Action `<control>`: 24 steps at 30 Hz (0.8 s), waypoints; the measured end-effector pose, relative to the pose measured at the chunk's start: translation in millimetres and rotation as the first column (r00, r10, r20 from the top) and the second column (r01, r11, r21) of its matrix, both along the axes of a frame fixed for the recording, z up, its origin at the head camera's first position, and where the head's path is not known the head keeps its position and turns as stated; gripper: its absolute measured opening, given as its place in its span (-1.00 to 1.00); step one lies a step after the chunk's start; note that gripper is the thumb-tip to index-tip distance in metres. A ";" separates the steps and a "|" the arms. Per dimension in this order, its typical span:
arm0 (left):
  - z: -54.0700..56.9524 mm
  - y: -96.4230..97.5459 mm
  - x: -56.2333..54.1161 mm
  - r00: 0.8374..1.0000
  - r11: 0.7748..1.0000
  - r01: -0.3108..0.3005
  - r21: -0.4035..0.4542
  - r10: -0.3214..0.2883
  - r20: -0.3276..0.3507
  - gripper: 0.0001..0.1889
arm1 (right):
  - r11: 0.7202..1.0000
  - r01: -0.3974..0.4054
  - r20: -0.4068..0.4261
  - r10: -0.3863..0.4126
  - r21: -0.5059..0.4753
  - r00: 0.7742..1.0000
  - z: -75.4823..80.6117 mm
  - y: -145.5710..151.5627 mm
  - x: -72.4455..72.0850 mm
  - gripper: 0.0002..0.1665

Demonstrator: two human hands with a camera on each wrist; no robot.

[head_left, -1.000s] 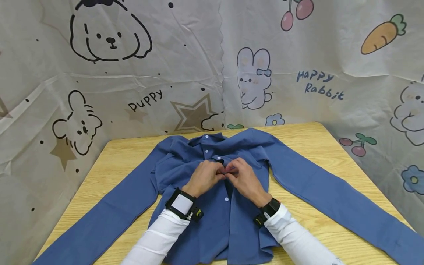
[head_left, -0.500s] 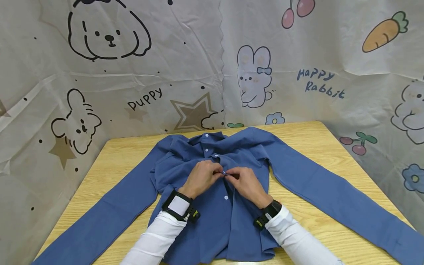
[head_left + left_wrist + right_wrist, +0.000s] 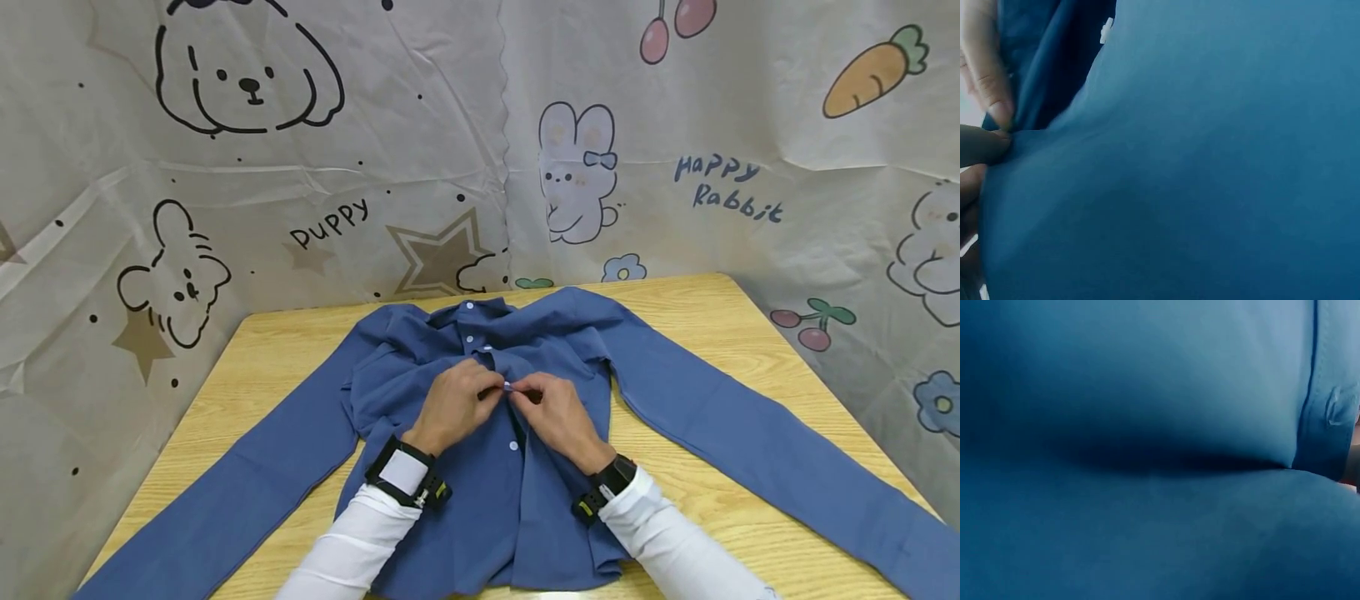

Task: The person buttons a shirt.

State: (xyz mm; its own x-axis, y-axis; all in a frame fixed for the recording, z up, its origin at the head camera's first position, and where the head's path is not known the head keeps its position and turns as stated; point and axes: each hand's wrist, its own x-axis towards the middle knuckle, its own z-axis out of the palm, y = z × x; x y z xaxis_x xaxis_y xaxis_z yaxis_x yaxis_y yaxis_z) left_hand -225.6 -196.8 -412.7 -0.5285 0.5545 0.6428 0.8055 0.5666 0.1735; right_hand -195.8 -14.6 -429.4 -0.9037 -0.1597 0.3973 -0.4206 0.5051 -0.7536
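Observation:
A blue long-sleeved button-up shirt (image 3: 465, 500) lies front up, sleeves spread to both sides. Over its front opening my two hands meet at chest height. My left hand (image 3: 457, 404) pinches the placket between thumb and fingers. Facing it, my right hand (image 3: 558, 417) pinches the other side of the placket. A small white button (image 3: 507, 386) shows between the fingertips. Lower down, another white button (image 3: 513, 446) sits beside the parted front edge. Fingertips (image 3: 1000, 112) grip the fabric in the left wrist view. A buttonhole (image 3: 1334, 406) shows on the placket in the right wrist view.
The wooden table (image 3: 675, 492) bears the shirt. Above my hands are more white buttons, including the collar button (image 3: 469, 306). A printed cloth curtain (image 3: 420, 150) hangs behind the table and along its sides.
My fingertips have drawn slightly apart, and the white button between them has come into view. My left wrist has shifted a little left. Both hands stay at the placket.

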 end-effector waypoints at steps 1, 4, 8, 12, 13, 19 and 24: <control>-1.1 -0.2 -0.1 1.000 1.000 0.003 0.004 -0.003 -0.027 -0.94 | 1.000 -0.002 0.002 0.002 -0.013 1.000 0.4 -0.1 0.1 -0.89; -3.6 -0.6 -0.7 0.996 1.000 0.020 0.015 -0.019 -0.085 -0.97 | 0.998 -0.016 0.017 0.017 -0.054 1.000 1.0 0.4 0.1 -0.85; -4.0 -0.7 -1.3 0.991 0.999 0.052 0.016 -0.049 -0.125 -0.97 | 0.997 -0.037 0.001 0.037 -0.072 0.999 -0.2 1.1 0.3 -0.76; -3.0 -0.4 -1.7 0.982 0.998 0.060 -0.003 -0.060 -0.179 -0.95 | 0.999 -0.027 -0.052 0.025 -0.046 0.998 -1.2 0.3 1.3 -0.76; -2.8 -0.4 -1.8 0.979 0.999 0.053 -0.010 -0.054 -0.198 -0.95 | 0.999 -0.022 -0.060 0.020 -0.042 0.998 -1.3 -0.3 1.3 -0.77; -3.0 -0.7 -3.2 0.922 0.997 -0.048 -0.068 0.019 -0.386 -0.95 | 0.999 0.005 -0.062 -0.007 -0.044 0.998 0.0 -4.7 0.9 -0.79; -5.1 -1.6 -5.0 0.872 0.993 -0.076 -0.093 0.021 -0.489 -0.88 | 1.000 0.013 -0.068 -0.015 -0.027 0.998 0.9 -6.0 0.9 -0.80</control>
